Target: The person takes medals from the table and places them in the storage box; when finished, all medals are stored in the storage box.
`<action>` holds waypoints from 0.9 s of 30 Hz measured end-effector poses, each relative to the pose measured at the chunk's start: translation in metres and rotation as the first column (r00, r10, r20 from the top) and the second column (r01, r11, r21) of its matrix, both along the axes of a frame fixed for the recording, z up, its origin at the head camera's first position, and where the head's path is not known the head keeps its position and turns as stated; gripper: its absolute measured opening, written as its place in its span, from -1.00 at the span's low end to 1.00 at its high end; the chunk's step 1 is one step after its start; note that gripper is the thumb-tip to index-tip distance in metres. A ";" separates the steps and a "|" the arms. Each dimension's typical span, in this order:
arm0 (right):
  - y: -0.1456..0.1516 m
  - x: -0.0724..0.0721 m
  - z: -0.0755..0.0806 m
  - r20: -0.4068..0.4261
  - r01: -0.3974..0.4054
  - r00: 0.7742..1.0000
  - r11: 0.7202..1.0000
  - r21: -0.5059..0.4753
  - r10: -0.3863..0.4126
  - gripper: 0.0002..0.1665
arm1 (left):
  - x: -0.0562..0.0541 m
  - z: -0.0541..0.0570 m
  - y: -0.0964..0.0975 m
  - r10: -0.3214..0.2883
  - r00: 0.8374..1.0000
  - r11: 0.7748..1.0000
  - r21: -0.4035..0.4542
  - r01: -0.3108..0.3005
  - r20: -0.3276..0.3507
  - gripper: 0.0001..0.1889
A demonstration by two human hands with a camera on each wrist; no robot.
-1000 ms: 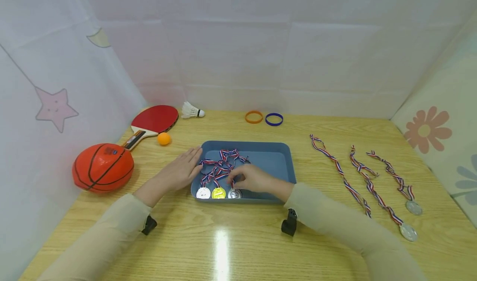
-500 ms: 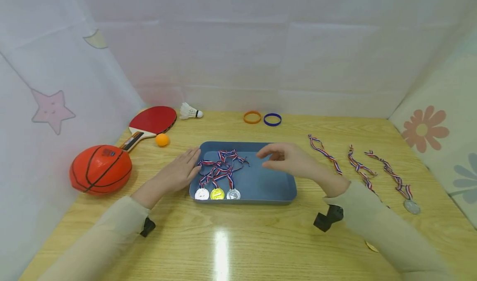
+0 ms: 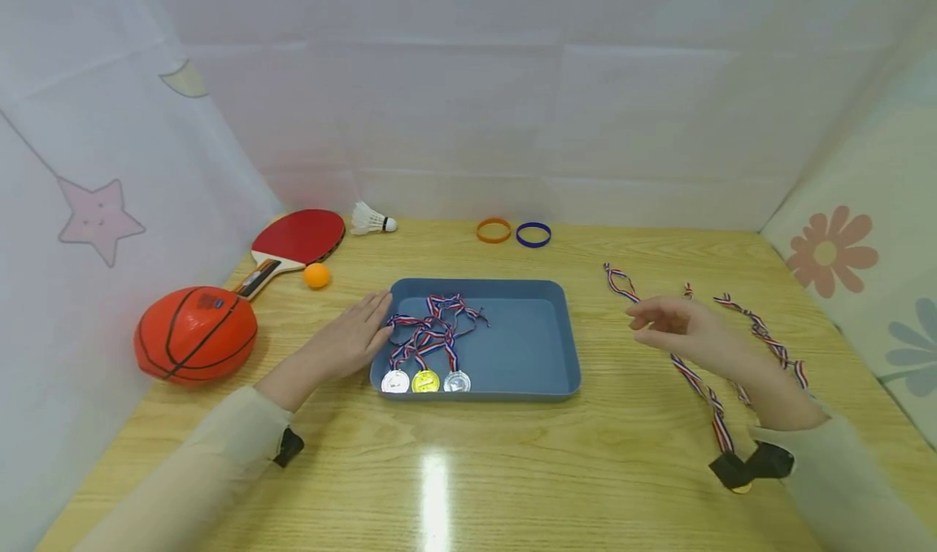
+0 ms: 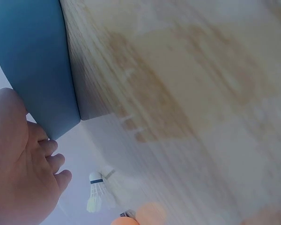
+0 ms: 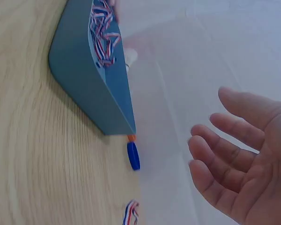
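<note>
My left hand [image 3: 349, 336] rests with straight fingers against the left rim of a blue-grey tray [image 3: 534, 349]. Inside the tray's left half lie three medals with tangled striped ribbons: a silver one [image 3: 395, 382], a gold one [image 3: 425, 382] and another silver one [image 3: 457, 382]. My right hand [image 3: 688, 328] hovers over the right of the table, its fingers loosely bent around nothing. Below it runs a striped medal ribbon [image 3: 688, 373], whose gold disc [image 3: 742, 488] peeks out under the wrist camera. Two further ribbons, one a twisted ribbon [image 3: 761, 332], lie partly hidden behind my right arm.
At the left are a red basketball [image 3: 196, 334], a table tennis bat [image 3: 302, 237] and an orange ball [image 3: 317, 276]. A shuttlecock [image 3: 372, 219] lies at the back, with an orange wristband [image 3: 494, 231] and a blue wristband [image 3: 533, 235] further right. Cloth walls enclose the table.
My right hand has left the silver medal in the tray and swung right, out over the ribbons on the table. The left hand has stayed at the tray's left rim.
</note>
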State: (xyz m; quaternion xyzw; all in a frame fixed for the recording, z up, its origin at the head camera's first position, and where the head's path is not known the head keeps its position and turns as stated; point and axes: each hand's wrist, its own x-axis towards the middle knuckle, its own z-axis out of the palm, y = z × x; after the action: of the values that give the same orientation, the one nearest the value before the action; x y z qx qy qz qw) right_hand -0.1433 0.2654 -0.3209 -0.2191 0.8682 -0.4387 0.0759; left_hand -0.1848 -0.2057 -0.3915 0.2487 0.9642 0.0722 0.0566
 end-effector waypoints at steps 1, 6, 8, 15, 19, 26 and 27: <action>0.009 0.002 -0.004 0.003 0.001 1.000 1.000 0.011 -0.001 -0.63 | 0.000 0.000 0.000 -0.001 1.000 1.000 -0.001 0.001 0.000 -0.36; 0.047 0.013 -0.024 -0.014 0.006 1.000 0.993 0.120 -0.004 -0.61 | 0.000 -0.001 0.000 -0.002 1.000 1.000 -0.006 0.002 0.001 -0.36; 0.060 0.016 -0.031 -0.032 0.015 0.999 0.984 0.178 -0.010 -0.63 | 0.000 -0.001 -0.001 -0.002 1.000 1.000 -0.007 0.002 0.001 -0.36; 0.094 0.024 -0.057 -0.001 -0.020 1.000 0.976 0.217 0.021 -0.81 | -0.001 -0.002 -0.001 -0.002 1.000 1.000 -0.008 0.002 -0.004 -0.36; 0.102 0.027 -0.066 0.087 -0.024 0.996 0.961 0.277 0.000 -0.78 | -0.001 -0.002 -0.001 0.000 1.000 1.000 -0.011 0.000 0.001 -0.36; 0.102 0.029 -0.072 0.140 0.025 0.987 0.925 0.379 -0.084 -0.64 | 0.000 0.000 0.000 0.007 1.000 1.000 -0.009 -0.007 0.009 -0.35; 0.102 0.029 -0.072 0.148 0.026 0.985 0.925 0.380 -0.088 -0.63 | 0.000 0.000 0.000 0.007 1.000 1.000 -0.011 -0.007 0.008 -0.35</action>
State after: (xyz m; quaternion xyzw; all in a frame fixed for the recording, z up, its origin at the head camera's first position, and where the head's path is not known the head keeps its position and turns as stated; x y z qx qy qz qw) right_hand -0.1142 0.3674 -0.3930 -0.1386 0.9331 -0.2824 0.1741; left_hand -0.1849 -0.2059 -0.3915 0.2446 0.9653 0.0683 0.0615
